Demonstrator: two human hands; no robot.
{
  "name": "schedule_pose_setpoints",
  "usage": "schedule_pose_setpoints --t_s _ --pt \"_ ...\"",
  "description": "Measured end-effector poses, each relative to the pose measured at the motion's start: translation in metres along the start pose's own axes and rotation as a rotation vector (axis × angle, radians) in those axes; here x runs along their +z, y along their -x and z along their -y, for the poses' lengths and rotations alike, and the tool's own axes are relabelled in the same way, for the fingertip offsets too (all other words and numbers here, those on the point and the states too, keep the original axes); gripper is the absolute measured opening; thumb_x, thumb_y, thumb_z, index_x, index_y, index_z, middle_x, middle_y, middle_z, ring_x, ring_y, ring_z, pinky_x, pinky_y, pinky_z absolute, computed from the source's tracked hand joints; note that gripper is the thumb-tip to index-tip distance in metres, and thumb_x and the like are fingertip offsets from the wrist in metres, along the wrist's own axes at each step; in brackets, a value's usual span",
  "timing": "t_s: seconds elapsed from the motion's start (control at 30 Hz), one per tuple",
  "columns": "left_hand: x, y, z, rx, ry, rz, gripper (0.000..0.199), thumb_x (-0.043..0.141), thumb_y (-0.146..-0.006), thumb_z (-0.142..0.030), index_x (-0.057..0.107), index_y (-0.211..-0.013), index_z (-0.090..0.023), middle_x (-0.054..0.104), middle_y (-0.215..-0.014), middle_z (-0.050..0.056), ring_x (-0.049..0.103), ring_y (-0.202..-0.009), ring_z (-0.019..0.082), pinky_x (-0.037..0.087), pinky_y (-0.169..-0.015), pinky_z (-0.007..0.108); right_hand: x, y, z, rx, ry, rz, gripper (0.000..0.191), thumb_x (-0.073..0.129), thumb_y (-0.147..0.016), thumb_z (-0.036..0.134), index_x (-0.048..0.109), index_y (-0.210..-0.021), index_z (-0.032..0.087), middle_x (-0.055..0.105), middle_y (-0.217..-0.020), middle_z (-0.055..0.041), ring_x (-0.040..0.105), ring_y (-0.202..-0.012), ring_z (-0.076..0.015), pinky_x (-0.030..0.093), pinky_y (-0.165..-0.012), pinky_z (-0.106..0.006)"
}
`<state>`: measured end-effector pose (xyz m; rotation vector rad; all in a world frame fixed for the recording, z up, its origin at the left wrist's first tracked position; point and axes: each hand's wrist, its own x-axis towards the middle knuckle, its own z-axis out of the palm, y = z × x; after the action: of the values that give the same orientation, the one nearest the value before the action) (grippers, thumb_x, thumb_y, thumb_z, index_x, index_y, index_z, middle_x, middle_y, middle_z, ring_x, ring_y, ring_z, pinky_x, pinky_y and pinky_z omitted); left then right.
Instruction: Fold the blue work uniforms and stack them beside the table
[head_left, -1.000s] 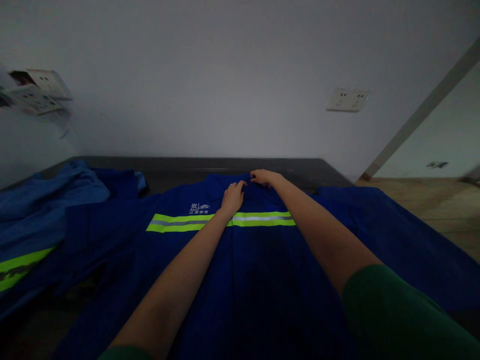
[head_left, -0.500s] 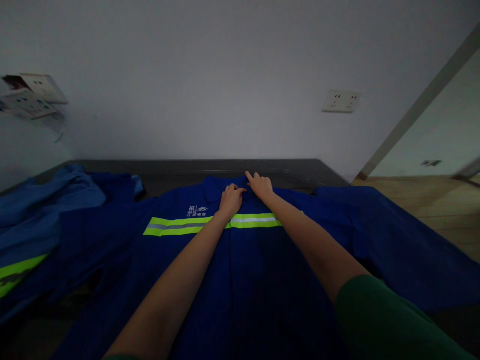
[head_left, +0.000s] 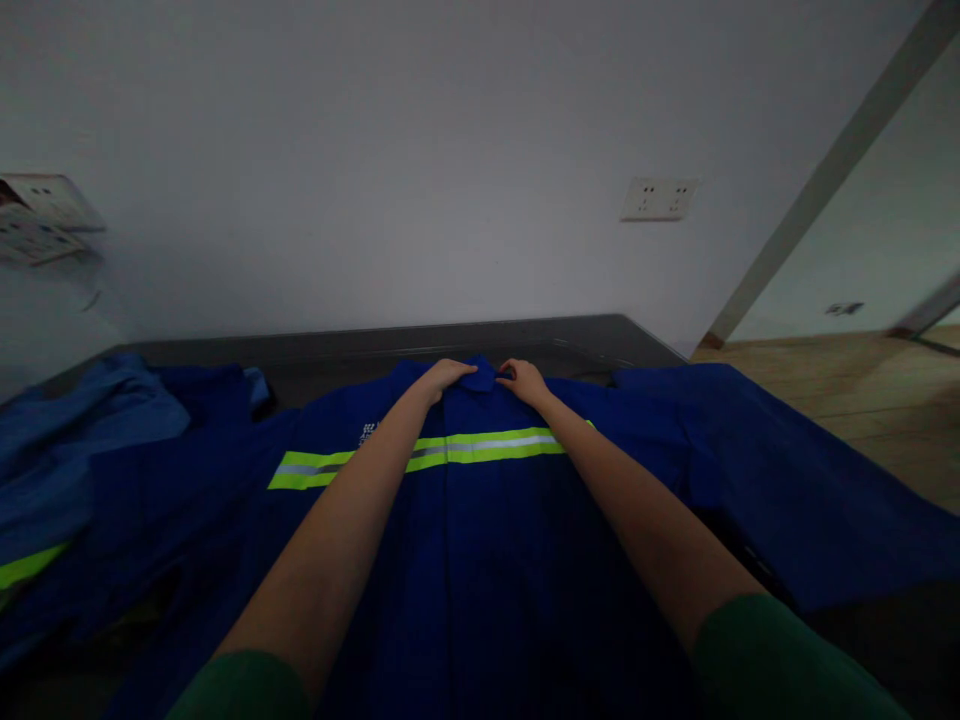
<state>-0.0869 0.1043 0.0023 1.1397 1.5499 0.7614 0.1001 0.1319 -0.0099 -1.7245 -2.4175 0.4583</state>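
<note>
A dark blue work jacket [head_left: 510, 540] with a yellow-green and silver reflective stripe [head_left: 480, 447] lies front up, its sleeves spread to both sides. My left hand [head_left: 445, 377] is closed on the left part of its collar [head_left: 478, 378], the fingers pointing right. At the collar's other side, my right hand [head_left: 526, 381] pinches the edge between thumb and fingers. White lettering [head_left: 367, 432] on the chest is partly covered by my left forearm.
Under the clothes is a dark table [head_left: 330, 345], its back edge against a grey wall. Lighter blue garments [head_left: 97, 430] are heaped at the left, and another dark blue cloth [head_left: 795, 480] hangs over the right side. A socket plate [head_left: 660, 199] is on the wall.
My left hand has shifted left and up along the collar. The right hand has turned from pointing fingers to a pinch, and the collar flap between them now shows. The view has shifted slightly.
</note>
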Motion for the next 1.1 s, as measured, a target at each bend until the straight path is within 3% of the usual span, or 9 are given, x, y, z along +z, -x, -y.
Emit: schedule_pose_setpoints --t_s 0.1,0.23,0.33,0.57,0.67,0.8,0.97,1.1 --pt "0.001 -0.004 0.002 -0.046 0.125 0.044 0.019 0.073 -0.072 -0.031 0.073 -0.078 -0.013 0.075 -0.081 0.009 0.068 -0.073 0.021 0.053 -0.073 0.034 0.003 0.000 0.002 0.032 -0.003 0.000 0.031 0.056 -0.090 0.042 0.062 -0.113 0.022 0.063 -0.111 -0.0089 0.058 -0.104 -0.0206 0.042 -0.087 -0.030" --pt "0.005 -0.003 0.010 0.040 0.131 -0.003 0.024 0.072 -0.072 -0.032 0.073 -0.091 -0.016 0.074 -0.096 0.007 0.067 -0.090 0.019 0.050 -0.084 0.030 0.003 0.001 0.010 0.090 0.010 -0.006 0.035 0.060 -0.086 0.043 0.060 -0.114 0.022 0.060 -0.117 -0.0122 0.054 -0.111 -0.0275 0.042 -0.089 -0.036" --pt "0.006 -0.002 0.011 0.081 0.136 -0.009 0.027 0.068 -0.077 -0.038 0.073 -0.093 -0.017 0.074 -0.098 0.006 0.067 -0.090 0.019 0.050 -0.085 0.031 0.005 0.004 0.020 0.169 0.044 -0.028 0.037 0.061 -0.085 0.041 0.056 -0.116 0.022 0.057 -0.121 -0.0131 0.051 -0.114 -0.0295 0.040 -0.091 -0.039" --pt "0.003 0.000 0.010 0.020 0.172 0.056 0.024 0.070 -0.072 -0.038 0.071 -0.078 -0.014 0.073 -0.077 0.006 0.065 -0.071 0.019 0.051 -0.071 0.031 0.012 0.011 0.035 0.233 0.078 -0.104 0.038 0.058 -0.087 0.040 0.052 -0.117 0.019 0.054 -0.126 -0.0171 0.046 -0.118 -0.0304 0.038 -0.094 -0.042" --pt "0.002 0.000 0.010 0.025 0.056 0.087 0.023 0.075 -0.067 -0.036 0.068 -0.070 -0.014 0.068 -0.066 0.002 0.060 -0.061 0.016 0.047 -0.062 0.028 0.012 0.010 0.032 0.228 0.067 -0.132 0.039 0.056 -0.087 0.042 0.054 -0.118 0.018 0.054 -0.126 -0.0174 0.047 -0.118 -0.0315 0.038 -0.094 -0.043" --pt "0.004 -0.003 0.010 0.042 -0.070 0.025 0.030 0.077 -0.061 -0.032 0.054 -0.050 -0.016 0.050 -0.047 -0.006 0.046 -0.047 0.010 0.034 -0.050 0.022 0.004 0.002 0.017 0.150 -0.018 -0.014 0.037 0.060 -0.085 0.039 0.058 -0.119 0.023 0.057 -0.127 -0.0122 0.049 -0.119 -0.0296 0.039 -0.095 -0.041" --pt "0.009 -0.005 0.011 0.065 -0.111 -0.053 0.044 0.078 -0.058 -0.032 0.041 -0.041 -0.018 0.035 -0.039 -0.008 0.030 -0.042 0.006 0.020 -0.045 0.021 -0.011 -0.014 0.007 0.123 -0.098 0.065 0.027 0.049 -0.092 0.025 0.065 -0.114 0.024 0.066 -0.118 -0.0037 0.059 -0.107 -0.0157 0.043 -0.088 -0.024" --pt "0.010 -0.004 0.012 0.091 -0.151 -0.106 0.045 0.079 -0.058 -0.034 0.040 -0.041 -0.018 0.032 -0.038 -0.008 0.027 -0.041 0.006 0.016 -0.045 0.023 -0.009 -0.019 0.021 0.178 -0.135 0.022 0.035 0.042 -0.096 0.041 0.065 -0.115 0.024 0.066 -0.119 -0.0052 0.060 -0.108 -0.0180 0.045 -0.086 -0.028"
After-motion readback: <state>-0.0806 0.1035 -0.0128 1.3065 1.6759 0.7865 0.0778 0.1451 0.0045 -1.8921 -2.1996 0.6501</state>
